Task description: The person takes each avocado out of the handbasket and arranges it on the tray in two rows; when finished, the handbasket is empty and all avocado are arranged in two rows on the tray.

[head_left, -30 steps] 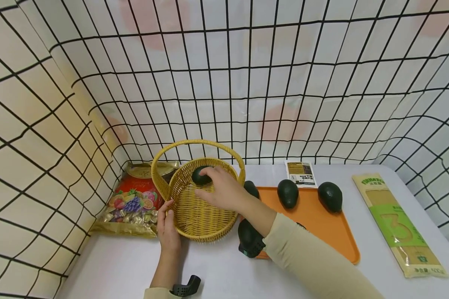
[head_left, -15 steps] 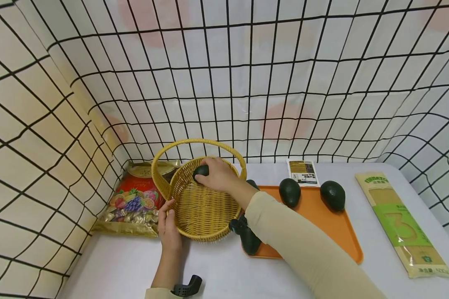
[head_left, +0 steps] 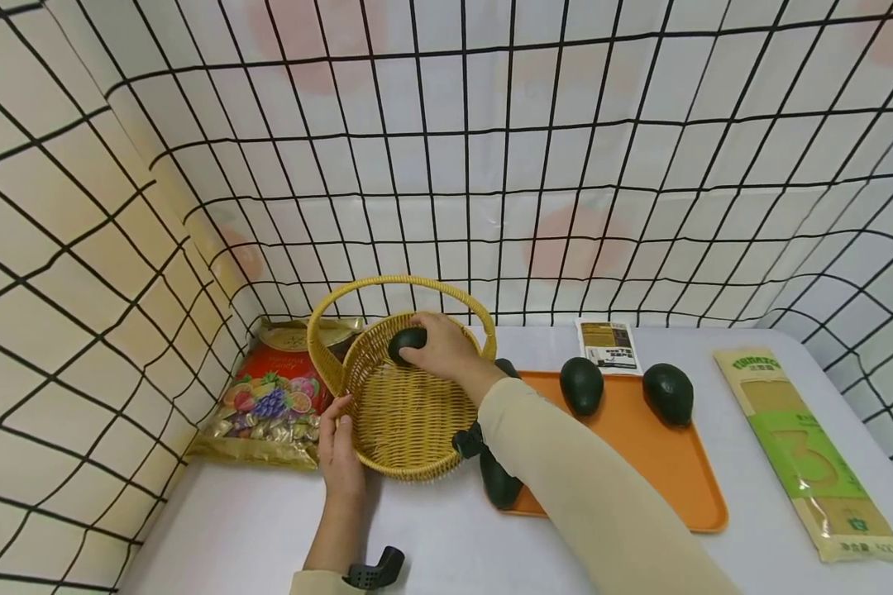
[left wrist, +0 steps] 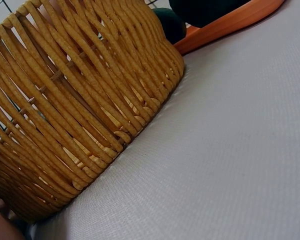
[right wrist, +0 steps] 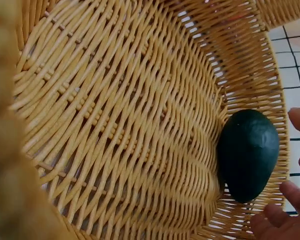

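A dark green avocado (head_left: 407, 346) lies in the yellow wicker basket (head_left: 409, 430), against its far wall. My right hand (head_left: 444, 351) reaches in beside it. In the right wrist view the fingers (right wrist: 295, 195) are spread next to the avocado (right wrist: 248, 155), with a gap between them and the fruit. My left hand (head_left: 340, 450) rests against the near left side of the basket, fingers fairly straight and fingertips at the rim. The left wrist view shows mostly the basket's outer weave (left wrist: 85, 95), with a bit of that hand in the lower left corner.
Right of the basket, an orange tray (head_left: 640, 459) carries several avocados, some partly behind my right arm. A candy bag (head_left: 268, 397) stands left of the basket. A small packet (head_left: 608, 345) lies behind the tray, a noodle pack (head_left: 807, 450) to its right. Black wire mesh encloses the table.
My right hand first moved back and up behind the avocado, then stayed beside it. The avocado keeps its place in the basket. My left hand stays at the basket; the view shifts slightly.
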`<state>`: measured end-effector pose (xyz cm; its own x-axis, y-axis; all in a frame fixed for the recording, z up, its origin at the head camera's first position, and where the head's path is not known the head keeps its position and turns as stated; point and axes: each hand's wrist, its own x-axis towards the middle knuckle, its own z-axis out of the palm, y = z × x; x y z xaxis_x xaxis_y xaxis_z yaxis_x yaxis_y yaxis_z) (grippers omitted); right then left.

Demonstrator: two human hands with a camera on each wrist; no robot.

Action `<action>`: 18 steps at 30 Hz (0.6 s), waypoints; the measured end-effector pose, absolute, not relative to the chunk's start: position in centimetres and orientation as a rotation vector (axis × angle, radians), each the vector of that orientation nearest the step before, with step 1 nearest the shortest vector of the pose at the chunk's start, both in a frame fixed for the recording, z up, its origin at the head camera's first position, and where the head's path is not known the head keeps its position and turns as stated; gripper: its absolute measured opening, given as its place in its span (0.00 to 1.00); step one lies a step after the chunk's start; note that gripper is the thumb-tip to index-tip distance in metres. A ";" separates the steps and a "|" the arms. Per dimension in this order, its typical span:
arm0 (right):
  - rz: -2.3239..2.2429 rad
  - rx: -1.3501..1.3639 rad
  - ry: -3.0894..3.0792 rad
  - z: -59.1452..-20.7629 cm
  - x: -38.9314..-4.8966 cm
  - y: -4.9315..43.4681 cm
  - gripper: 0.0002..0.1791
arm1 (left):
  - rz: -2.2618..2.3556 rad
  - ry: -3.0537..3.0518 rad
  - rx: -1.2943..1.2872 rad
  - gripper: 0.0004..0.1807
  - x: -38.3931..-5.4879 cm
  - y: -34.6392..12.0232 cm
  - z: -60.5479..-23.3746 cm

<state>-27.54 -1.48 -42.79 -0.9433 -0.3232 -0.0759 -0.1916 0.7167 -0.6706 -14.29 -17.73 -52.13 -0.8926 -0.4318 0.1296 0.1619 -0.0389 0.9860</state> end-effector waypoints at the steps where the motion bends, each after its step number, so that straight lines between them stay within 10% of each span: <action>1: -1.038 -0.409 2.734 -43.0 -27.6 -1.5 0.35 | -1.985 -1.841 0.280 0.20 -14.3 -17.7 -52.1; 18: -0.934 -0.353 2.795 -43.5 -26.9 -2.6 0.38 | -1.973 -1.822 0.240 0.21 -14.3 -17.8 -52.4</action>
